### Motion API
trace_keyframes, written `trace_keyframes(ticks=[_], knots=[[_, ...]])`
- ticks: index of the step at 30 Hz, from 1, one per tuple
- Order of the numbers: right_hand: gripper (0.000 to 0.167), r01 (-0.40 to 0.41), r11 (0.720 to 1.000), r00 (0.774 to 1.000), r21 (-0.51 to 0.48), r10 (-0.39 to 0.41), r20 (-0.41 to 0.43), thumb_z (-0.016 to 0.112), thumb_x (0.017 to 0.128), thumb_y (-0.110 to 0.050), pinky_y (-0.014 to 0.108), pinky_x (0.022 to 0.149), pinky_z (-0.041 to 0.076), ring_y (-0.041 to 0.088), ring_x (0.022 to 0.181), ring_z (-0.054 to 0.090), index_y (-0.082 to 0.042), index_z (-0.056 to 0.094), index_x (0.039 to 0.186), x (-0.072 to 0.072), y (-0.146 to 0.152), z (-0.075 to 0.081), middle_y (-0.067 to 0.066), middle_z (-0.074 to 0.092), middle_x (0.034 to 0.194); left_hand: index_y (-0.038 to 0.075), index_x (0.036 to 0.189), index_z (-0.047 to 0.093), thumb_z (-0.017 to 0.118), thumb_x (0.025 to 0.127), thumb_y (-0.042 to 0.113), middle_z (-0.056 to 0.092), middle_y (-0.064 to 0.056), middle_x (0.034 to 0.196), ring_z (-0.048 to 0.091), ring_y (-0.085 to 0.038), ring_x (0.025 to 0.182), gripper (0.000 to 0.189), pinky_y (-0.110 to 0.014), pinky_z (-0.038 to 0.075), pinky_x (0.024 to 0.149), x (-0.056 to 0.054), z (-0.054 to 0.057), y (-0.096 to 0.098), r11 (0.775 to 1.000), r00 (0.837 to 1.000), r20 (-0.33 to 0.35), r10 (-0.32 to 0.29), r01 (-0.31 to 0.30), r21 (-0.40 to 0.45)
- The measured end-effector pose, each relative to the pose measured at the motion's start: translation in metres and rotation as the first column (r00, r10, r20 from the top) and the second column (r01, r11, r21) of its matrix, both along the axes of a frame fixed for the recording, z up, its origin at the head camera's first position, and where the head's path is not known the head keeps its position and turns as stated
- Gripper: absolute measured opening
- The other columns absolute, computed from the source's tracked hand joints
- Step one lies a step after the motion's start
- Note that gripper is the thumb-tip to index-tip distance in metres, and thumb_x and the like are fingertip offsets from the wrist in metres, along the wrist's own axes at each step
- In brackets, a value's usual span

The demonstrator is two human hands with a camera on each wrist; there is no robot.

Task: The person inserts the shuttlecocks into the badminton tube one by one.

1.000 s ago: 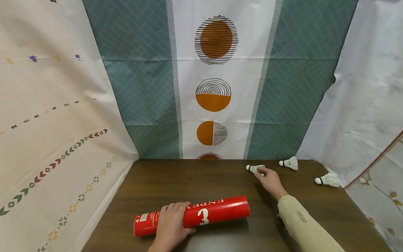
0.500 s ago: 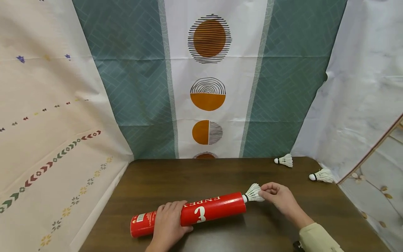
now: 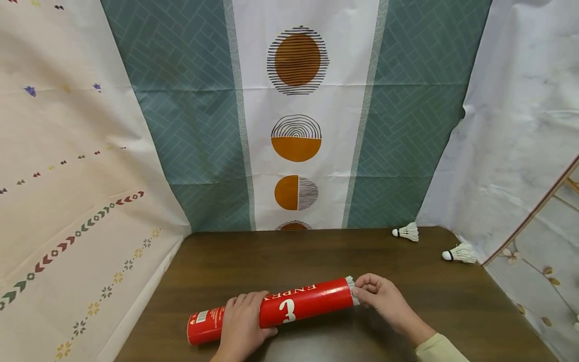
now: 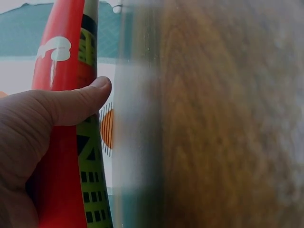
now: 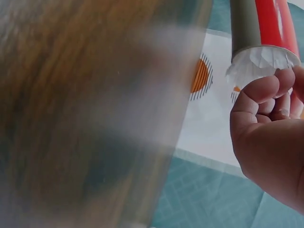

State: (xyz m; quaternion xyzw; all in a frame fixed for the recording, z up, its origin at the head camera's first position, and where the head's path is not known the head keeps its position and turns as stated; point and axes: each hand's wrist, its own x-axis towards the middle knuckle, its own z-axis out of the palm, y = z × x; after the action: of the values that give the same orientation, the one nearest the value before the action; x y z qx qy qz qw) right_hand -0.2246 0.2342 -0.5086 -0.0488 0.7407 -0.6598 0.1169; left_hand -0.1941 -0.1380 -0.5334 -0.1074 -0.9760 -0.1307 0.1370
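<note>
My left hand [image 3: 243, 322] grips a red cardboard shuttlecock tube [image 3: 312, 300] around its left half, and the tube lies slanted with its right end higher in the head view. In the left wrist view the thumb [image 4: 80, 102] presses along the tube's red and green side. A white feather shuttlecock [image 5: 261, 61] sits mostly inside the tube's right-hand mouth, with only its feather rim sticking out. My right hand [image 3: 384, 304] pinches that rim between thumb and fingers right at the opening.
Two more shuttlecocks lie at the back right of the dark wooden table [image 3: 253, 256]: one near the back edge [image 3: 406, 232], another closer to the right-hand cloth [image 3: 460, 253]. Patterned cloths hang behind the table and on both sides.
My right hand has carried a shuttlecock from the back of the table to the tube's mouth and pushed it in, cork first. The left hand keeps its grip on the tube.
</note>
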Motion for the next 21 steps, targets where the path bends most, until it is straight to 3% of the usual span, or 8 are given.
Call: trace_keyframes(ticks=[7,17,21], knots=[[0.018,-0.040,0.999,0.999,-0.030,0.041,0.026,0.073,0.103,-0.019,0.027,0.077,0.055,0.013,0.083,0.062,-0.008,0.061,0.112,-0.0003,-0.0012,-0.0030,-0.006,0.072,0.089,0.020,0.130,0.068,0.104,0.056,0.051,0.077,0.000,0.119,0.068,-0.024,0.107,0.089,-0.053,0.053,0.093,0.0012,-0.0014,-0.0018,1.000,1.000,-0.005,-0.003,0.003,0.001],[0.008,-0.165,0.978,0.986,-0.124,0.163,-0.023,0.066,0.106,-0.013,0.025,0.078,0.053,0.008,0.084,0.063,-0.015,0.059,0.109,-0.0003,-0.0049,-0.0043,-0.010,0.072,0.092,0.018,0.129,0.068,0.105,0.056,0.049,0.077,0.000,0.118,0.068,-0.024,0.106,0.088,-0.053,0.052,0.093,0.0030,0.0018,-0.0021,1.000,1.000,-0.021,-0.019,0.019,-0.002],[0.005,-0.157,0.978,0.988,-0.137,0.157,-0.007,0.063,0.108,-0.014,0.025,0.078,0.053,0.008,0.085,0.063,-0.018,0.060,0.110,0.0008,-0.0067,-0.0041,-0.010,0.073,0.094,0.018,0.130,0.068,0.105,0.056,0.050,0.077,-0.001,0.118,0.068,-0.025,0.107,0.088,-0.053,0.052,0.093,0.0029,0.0028,-0.0020,1.000,1.000,-0.019,-0.016,0.016,-0.002]])
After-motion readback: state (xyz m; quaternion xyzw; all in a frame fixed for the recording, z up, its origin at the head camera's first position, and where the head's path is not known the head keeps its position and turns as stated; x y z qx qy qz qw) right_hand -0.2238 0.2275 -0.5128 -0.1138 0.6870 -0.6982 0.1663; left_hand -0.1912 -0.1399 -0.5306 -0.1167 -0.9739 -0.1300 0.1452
